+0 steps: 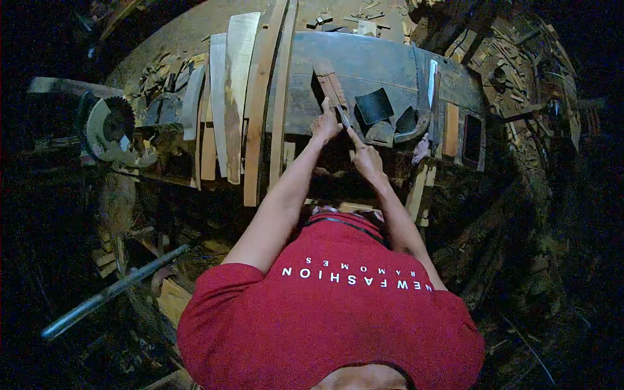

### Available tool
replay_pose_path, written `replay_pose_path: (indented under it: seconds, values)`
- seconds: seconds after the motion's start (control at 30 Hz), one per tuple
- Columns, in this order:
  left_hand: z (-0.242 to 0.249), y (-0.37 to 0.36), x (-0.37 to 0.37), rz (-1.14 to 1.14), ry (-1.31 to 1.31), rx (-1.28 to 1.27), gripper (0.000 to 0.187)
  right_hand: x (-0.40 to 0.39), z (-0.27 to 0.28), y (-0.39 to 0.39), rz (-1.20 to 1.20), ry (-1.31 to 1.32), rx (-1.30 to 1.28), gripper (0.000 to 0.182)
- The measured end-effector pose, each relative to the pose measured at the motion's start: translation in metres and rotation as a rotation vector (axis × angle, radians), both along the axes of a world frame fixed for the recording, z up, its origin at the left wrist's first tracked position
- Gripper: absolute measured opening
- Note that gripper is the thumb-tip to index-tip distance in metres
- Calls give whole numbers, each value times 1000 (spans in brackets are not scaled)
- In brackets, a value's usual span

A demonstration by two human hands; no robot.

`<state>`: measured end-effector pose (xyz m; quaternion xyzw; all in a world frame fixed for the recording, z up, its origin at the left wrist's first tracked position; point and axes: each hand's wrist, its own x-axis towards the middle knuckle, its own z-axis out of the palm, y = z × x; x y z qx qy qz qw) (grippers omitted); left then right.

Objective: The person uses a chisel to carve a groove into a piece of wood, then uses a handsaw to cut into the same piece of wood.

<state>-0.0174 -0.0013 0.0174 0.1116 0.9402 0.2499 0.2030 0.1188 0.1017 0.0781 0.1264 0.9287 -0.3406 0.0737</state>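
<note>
Both hands at the near edge of a dark workbench, working a slim tool against a narrow wooden strip.

The reddish-brown narrow wooden strip [329,84] lies just beyond the hands, its long axis running away and slightly left. The left hand [324,125], nearer, presses closed on its near end; the right hand [366,158] grips a thin dark metal blade [344,118] angled toward it, on the grey worn workbench [364,62].

This is a woodworking workshop. Long planks [242,97] lie across the left part of the worn worktop [364,62], a handsaw [432,81] rests near its right edge, a circular saw blade [110,123] stands to the left, and wood offcuts [513,58] cover the surroundings.
</note>
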Motion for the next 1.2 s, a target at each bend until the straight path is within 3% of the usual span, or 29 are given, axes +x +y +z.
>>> replay_pose_path:
  seconds: [0.1,0.2,0.37,0.5,0.73,0.83,0.9,1.0,1.1,1.17,1.2]
  values:
    - [9,-1,5,7,-38,221,103,8,3,3,-19,-21,30,60]
    - [5,0,3,22,-72,83,108,3,3,4,-8,5,41,63]
    - [-17,-5,-2,16,-66,87,111,-8,-3,3,22,1,57,63]
    - [1,-2,0,10,-123,-47,109,-16,1,3,53,-41,70,63]
    - [-10,-1,-7,-7,-241,-29,111,-30,-9,4,59,-72,80,63]
    - [6,-1,-6,29,-201,-49,112,-25,-5,1,53,145,48,62]
    - [12,0,-3,48,-237,-87,111,-14,5,2,30,-67,68,63]
    - [5,-1,-4,25,-247,-70,111,-12,14,4,29,-121,30,65]
    - [-39,-4,-7,20,-210,-32,110,-35,11,2,26,-128,56,63]
    - [-39,-5,-9,28,-177,6,109,-45,-3,3,56,-52,57,64]
    - [-12,-3,-8,30,-244,-56,109,-48,-3,3,61,-34,65,64]
